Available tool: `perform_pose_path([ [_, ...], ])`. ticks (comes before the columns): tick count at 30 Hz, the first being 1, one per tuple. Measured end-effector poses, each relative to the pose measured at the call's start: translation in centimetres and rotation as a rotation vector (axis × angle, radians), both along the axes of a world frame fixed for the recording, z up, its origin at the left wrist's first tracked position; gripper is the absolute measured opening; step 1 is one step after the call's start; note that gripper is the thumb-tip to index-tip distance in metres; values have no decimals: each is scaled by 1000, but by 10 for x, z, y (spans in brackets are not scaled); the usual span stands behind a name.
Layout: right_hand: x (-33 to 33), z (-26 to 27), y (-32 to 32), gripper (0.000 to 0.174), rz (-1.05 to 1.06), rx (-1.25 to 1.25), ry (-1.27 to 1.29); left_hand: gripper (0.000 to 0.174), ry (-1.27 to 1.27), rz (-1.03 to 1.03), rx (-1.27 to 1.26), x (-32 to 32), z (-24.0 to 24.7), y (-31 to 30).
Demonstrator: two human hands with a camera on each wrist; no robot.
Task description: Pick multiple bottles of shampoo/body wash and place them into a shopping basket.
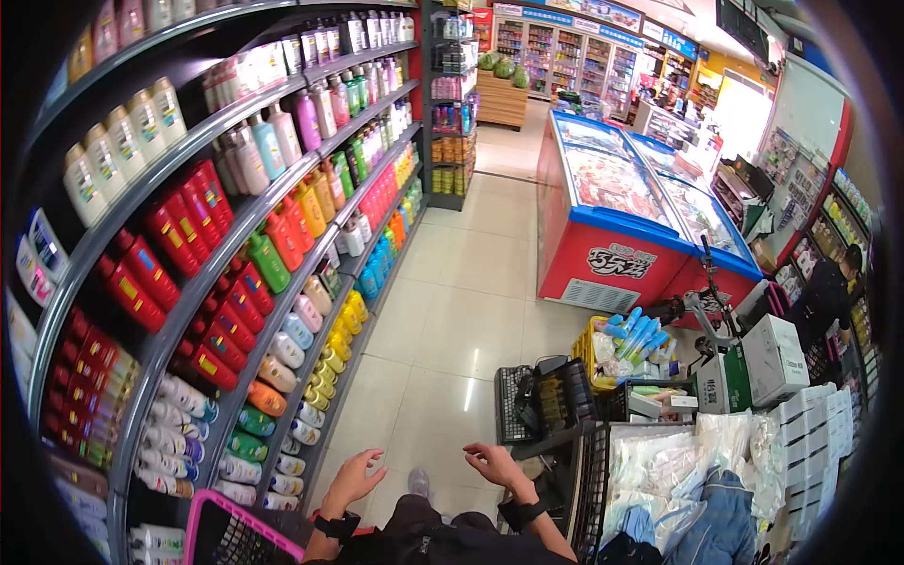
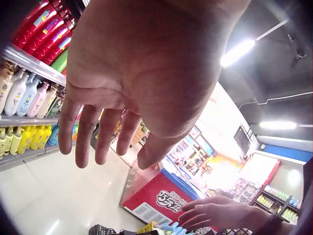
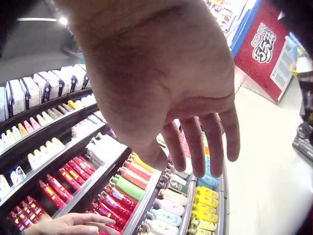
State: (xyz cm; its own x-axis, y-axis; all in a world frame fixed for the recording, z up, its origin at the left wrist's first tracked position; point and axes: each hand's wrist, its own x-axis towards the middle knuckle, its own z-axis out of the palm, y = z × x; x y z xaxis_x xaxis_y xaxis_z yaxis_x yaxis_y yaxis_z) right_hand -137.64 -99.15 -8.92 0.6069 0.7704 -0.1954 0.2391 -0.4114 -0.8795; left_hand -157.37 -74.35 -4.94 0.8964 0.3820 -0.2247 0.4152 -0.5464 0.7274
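My left hand (image 1: 354,478) and right hand (image 1: 496,467) hang apart above the tiled floor (image 1: 405,377), both open, fingers relaxed, gripping nothing; bottle-filled shelves (image 1: 202,254) stand leftward.

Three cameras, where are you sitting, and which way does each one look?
Head: worn on the head, looking forward and down at the bare left hand, bare right hand and dark trousers.
Left wrist: on that wrist, looking past the open left palm; right hand beyond.
Right wrist: on that wrist, looking past the right palm at grey metal shelves; left hand low.
All three share the red freezer with blue edges.
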Motion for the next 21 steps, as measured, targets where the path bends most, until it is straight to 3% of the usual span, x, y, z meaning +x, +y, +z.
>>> perform_pose_path([
  [6, 110, -7, 63, 29, -78, -43, -49, 40, -61, -96, -31, 142, -25, 87],
  [11, 201, 29, 131, 28, -163, -26, -61, 39, -68, -149, -8, 259, 1, 167],
  [14, 255, 28, 164, 28, -231, 11, -60, 39, -103, -151, -66, 323, 10, 207],
  [17, 301, 27, 193, 28, -283, 12, -67, 39, -130, -246, 33, 384, 19, 236],
  [19, 330, 21, 208, 28, -293, 13, -31, 39, -122, -208, -168, 418, 12, 253],
  [21, 365, 15, 227, 28, -288, -4, -15, 38, -110, -222, -129, 457, 7, 272],
])
